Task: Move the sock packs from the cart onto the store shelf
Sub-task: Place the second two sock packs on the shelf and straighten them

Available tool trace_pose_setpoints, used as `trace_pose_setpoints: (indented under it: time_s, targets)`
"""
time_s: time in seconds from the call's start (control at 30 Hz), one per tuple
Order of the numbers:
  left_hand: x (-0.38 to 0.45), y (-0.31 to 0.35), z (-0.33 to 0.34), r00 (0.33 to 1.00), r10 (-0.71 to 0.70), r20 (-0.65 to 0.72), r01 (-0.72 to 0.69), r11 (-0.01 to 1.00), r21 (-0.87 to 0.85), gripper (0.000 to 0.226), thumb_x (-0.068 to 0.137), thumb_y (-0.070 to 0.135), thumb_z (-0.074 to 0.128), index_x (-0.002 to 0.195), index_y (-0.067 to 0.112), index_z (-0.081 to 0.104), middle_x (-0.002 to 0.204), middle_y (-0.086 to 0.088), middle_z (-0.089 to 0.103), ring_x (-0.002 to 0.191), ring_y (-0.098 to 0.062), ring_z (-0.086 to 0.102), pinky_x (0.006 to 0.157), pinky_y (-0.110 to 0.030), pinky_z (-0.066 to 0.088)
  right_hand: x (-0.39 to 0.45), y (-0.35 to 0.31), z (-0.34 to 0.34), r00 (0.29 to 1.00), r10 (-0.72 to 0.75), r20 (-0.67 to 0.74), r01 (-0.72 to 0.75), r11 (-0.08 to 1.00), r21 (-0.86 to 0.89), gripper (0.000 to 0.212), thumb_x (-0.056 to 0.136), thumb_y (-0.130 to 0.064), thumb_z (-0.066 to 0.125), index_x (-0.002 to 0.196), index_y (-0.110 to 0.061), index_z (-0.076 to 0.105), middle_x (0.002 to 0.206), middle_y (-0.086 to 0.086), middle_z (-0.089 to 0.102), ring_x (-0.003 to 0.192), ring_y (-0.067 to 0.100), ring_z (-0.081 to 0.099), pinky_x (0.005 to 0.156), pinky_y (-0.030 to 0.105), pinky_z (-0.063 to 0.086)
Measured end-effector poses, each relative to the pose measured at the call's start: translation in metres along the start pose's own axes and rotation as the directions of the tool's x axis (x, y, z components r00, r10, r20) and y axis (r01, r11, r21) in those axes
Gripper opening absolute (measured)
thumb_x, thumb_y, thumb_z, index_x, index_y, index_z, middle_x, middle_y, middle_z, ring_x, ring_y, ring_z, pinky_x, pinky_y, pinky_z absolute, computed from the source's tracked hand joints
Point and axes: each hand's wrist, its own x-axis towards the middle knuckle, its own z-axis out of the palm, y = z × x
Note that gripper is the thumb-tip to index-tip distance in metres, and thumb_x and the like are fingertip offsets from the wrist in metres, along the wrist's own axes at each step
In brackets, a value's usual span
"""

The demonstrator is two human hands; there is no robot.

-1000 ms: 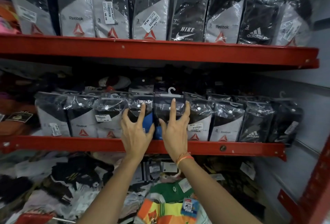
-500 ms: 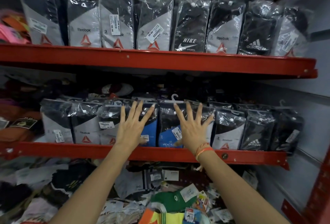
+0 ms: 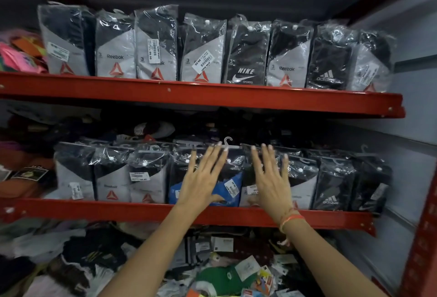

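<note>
Both hands flat, fingers spread wide, gripping nothing. Left hand (image 3: pixel 201 180) lies palm-down against the blue-bottomed sock pack (image 3: pixel 228 186) on the middle shelf (image 3: pixel 94 209); right hand (image 3: pixel 272 179) presses the packs just beside it, orange wristband (image 3: pixel 289 219) over the shelf lip. A gap between the hands shows a price sticker. Sock packs fill the row wall to wall either side of the hands, no free slot visible; white hanger hook (image 3: pixel 228 143) sticks up just past the left fingertips. Upper shelf (image 3: pixel 212 95) above the hands is equally packed. Loose clothing pile (image 3: pixel 94 256) under the forearms. Versus half a second ago: hands moved apart and rightward, fingers splayed as before.
</note>
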Motion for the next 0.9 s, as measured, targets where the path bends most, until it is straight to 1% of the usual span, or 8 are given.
trace_pose_setpoints:
  time_s: [0.1,0.17,0.27,0.37,0.43,0.57,0.77,0.9]
  targets:
    - [0.019,0.023,0.003,0.998,0.038,0.055,-0.038,0.999,-0.010,0.130,0.064,0.062,0.070,0.147,0.010,-0.016,0.159,-0.010,-0.009,0.145,-0.027,-0.007,0.113,-0.047,-0.008,-0.006,0.030,0.004,0.992,0.110,0.059,-0.109,0.994,-0.018,0.145,0.042,-0.055,0.090,0.153,-0.010,0.008,0.160,0.021,0.014,0.148,0.039,0.001,0.115,0.063,-0.011]
    - [0.027,0.034,0.006,0.996,0.025,0.087,-0.023,0.999,-0.022,0.122,0.071,0.054,0.070,0.147,0.009,-0.015,0.159,-0.012,-0.008,0.145,-0.028,-0.007,0.112,-0.046,-0.011,-0.010,0.045,0.006,0.988,0.105,0.109,-0.106,0.994,0.007,0.138,0.050,-0.056,0.087,0.154,-0.017,0.004,0.160,0.021,0.010,0.148,0.040,-0.001,0.114,0.064,0.001]
    - [0.029,0.040,0.010,0.995,0.000,0.097,0.003,1.000,-0.031,0.119,0.072,0.049,0.071,0.147,0.010,-0.011,0.159,-0.013,-0.003,0.145,-0.029,-0.002,0.113,-0.046,-0.011,-0.013,0.057,0.013,0.995,0.066,0.070,-0.068,0.997,0.024,0.132,0.044,-0.055,0.089,0.151,-0.021,0.020,0.155,0.021,0.028,0.144,0.040,0.023,0.110,0.065,0.022]
    - [0.024,0.038,0.012,0.997,-0.008,0.074,0.011,0.999,-0.037,0.123,0.066,0.052,0.073,0.148,0.010,-0.007,0.159,-0.012,0.001,0.146,-0.028,0.002,0.115,-0.046,-0.005,-0.014,0.059,0.018,0.998,0.044,0.055,-0.046,0.998,0.039,0.129,0.042,-0.059,0.087,0.148,-0.020,0.026,0.151,0.019,0.038,0.141,0.039,0.033,0.109,0.060,0.024]
    - [0.023,0.039,0.014,0.998,0.009,0.056,-0.007,0.999,-0.046,0.125,0.065,0.058,0.071,0.148,0.011,-0.010,0.159,-0.011,-0.004,0.145,-0.028,-0.002,0.114,-0.048,-0.007,-0.014,0.063,0.015,0.999,0.010,0.033,-0.011,0.999,0.048,0.130,0.046,-0.057,0.087,0.149,-0.021,0.018,0.154,0.018,0.034,0.143,0.038,0.029,0.110,0.060,0.025]
    - [0.024,0.053,0.011,1.000,0.021,-0.014,-0.022,0.996,-0.088,0.132,0.060,0.071,0.064,0.147,0.008,-0.013,0.158,-0.007,-0.014,0.145,-0.023,-0.012,0.115,-0.051,-0.010,-0.018,0.088,0.011,0.996,-0.046,0.074,0.046,0.999,-0.006,0.132,0.064,-0.044,0.084,0.151,-0.020,-0.011,0.162,0.011,0.008,0.149,0.029,0.002,0.119,0.046,0.007]
    - [0.042,0.084,0.019,0.998,0.040,0.041,-0.038,0.998,-0.041,0.125,0.057,0.057,0.078,0.150,0.019,0.003,0.158,-0.004,0.017,0.144,-0.026,0.016,0.114,-0.052,0.005,-0.027,0.109,0.022,0.999,0.012,0.045,-0.009,0.998,-0.064,0.142,0.049,-0.029,0.095,0.150,-0.009,-0.002,0.157,0.013,0.027,0.145,0.029,0.026,0.116,0.047,0.028]
    - [0.042,0.085,0.017,0.999,0.030,0.043,-0.031,0.999,0.013,0.122,0.060,0.062,0.073,0.149,0.017,0.002,0.157,-0.005,0.020,0.144,-0.026,0.018,0.113,-0.053,0.003,-0.027,0.102,0.024,0.999,0.049,0.019,-0.047,0.995,-0.091,0.142,0.054,-0.023,0.092,0.150,-0.006,-0.011,0.157,0.016,0.025,0.148,0.032,0.016,0.122,0.048,0.009]
